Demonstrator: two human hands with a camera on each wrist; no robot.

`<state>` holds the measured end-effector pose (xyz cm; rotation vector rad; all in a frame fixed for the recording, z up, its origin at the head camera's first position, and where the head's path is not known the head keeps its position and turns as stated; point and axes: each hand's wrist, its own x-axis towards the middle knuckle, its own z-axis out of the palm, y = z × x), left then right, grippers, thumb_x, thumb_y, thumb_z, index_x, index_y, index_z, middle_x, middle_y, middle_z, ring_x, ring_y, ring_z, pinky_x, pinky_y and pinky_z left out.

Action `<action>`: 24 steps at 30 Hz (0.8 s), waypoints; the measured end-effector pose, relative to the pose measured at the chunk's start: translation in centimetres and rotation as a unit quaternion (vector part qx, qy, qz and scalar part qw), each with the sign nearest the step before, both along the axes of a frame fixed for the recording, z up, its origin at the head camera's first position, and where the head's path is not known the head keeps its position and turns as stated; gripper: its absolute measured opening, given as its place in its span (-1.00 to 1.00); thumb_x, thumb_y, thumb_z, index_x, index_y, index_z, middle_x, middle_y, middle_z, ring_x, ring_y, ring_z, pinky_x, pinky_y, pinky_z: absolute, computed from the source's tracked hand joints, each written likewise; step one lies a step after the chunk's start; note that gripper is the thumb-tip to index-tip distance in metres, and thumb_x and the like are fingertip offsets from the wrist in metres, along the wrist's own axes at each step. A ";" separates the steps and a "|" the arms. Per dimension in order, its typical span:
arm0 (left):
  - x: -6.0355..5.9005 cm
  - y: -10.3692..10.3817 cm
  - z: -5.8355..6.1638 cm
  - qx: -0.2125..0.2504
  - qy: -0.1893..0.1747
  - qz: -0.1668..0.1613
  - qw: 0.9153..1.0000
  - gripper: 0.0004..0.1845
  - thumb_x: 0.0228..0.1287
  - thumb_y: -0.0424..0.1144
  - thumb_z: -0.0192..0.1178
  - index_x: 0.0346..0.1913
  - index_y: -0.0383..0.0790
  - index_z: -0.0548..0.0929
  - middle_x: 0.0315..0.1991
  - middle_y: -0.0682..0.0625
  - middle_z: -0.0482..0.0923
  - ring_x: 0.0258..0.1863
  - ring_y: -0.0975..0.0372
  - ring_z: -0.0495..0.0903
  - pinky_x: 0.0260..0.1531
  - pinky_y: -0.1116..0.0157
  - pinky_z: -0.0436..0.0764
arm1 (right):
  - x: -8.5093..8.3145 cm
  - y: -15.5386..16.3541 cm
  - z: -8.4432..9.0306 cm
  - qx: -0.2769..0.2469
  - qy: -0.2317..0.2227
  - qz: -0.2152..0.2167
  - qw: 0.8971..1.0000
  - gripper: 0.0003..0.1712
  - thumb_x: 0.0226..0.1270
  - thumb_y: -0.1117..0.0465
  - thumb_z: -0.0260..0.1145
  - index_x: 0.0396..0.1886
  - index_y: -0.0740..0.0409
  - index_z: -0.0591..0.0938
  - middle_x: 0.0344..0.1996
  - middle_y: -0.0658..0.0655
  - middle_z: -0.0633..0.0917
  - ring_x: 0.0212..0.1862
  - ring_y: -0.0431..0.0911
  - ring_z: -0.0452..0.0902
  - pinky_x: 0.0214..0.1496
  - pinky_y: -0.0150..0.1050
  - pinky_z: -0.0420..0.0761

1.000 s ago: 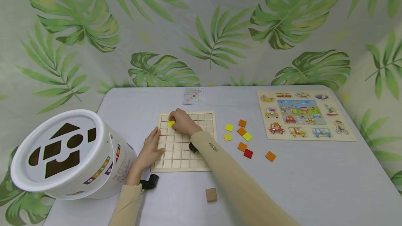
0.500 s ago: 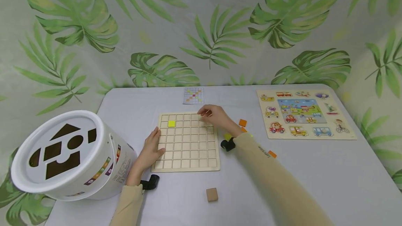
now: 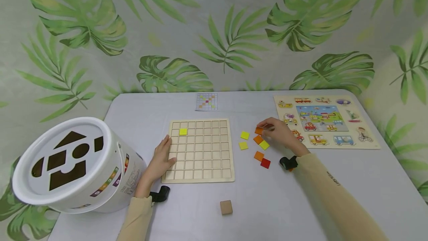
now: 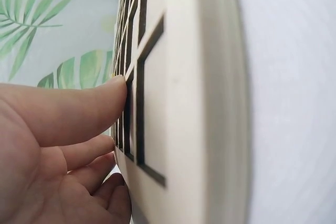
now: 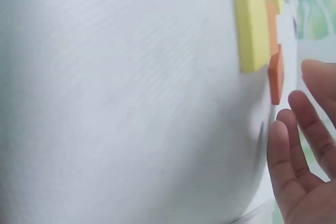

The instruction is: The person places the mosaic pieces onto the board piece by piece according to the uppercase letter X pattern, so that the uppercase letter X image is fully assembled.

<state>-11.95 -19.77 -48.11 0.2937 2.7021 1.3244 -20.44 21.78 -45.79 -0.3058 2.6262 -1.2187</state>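
Flat orange tile (image 3: 258, 131) beside loose tiles (image 3: 254, 146)

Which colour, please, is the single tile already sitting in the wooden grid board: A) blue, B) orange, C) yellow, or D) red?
C: the only filled cell of the wooden grid board holds a yellow tile, near its far left corner, while the left hand rests on the board's left edge.

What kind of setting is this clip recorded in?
Likely a staged tabletop play area: a grey table before a leaf-print backdrop, holding a wooden grid board, a vehicle puzzle and a shape-sorter bucket.
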 end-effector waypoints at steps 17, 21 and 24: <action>-0.1 -0.1 -0.2 -0.001 0.006 -0.004 1.000 -0.24 0.10 -0.52 0.11 0.32 -0.54 -0.03 0.39 -0.27 -0.25 0.33 -0.10 -0.28 0.22 -0.08 -0.17 | -1.2 -0.5 -0.9 0.073 0.031 0.022 0.997 -0.73 0.05 0.39 0.29 -0.19 0.18 0.58 -0.24 0.13 0.53 -0.20 0.01 0.36 -0.09 -0.14 0.42; -0.1 0.0 -0.2 0.000 0.005 -0.004 1.000 -0.24 0.10 -0.52 0.12 0.32 -0.55 -0.03 0.38 -0.27 -0.25 0.33 -0.10 -0.28 0.22 -0.09 -0.18 | -1.3 -1.6 -0.4 0.042 0.030 0.023 0.998 -0.72 0.07 0.36 0.28 -0.16 0.15 0.57 -0.20 0.11 0.53 -0.17 -0.01 0.39 -0.08 -0.13 0.46; -0.1 0.0 -0.3 0.002 0.003 -0.003 1.000 -0.24 0.10 -0.52 0.12 0.32 -0.54 -0.03 0.39 -0.27 -0.25 0.33 -0.10 -0.29 0.22 -0.09 -0.18 | -1.6 -3.2 -0.2 0.015 0.049 0.045 0.998 -0.74 0.07 0.36 0.29 -0.18 0.16 0.59 -0.21 0.08 0.54 -0.17 -0.04 0.41 -0.10 -0.15 0.48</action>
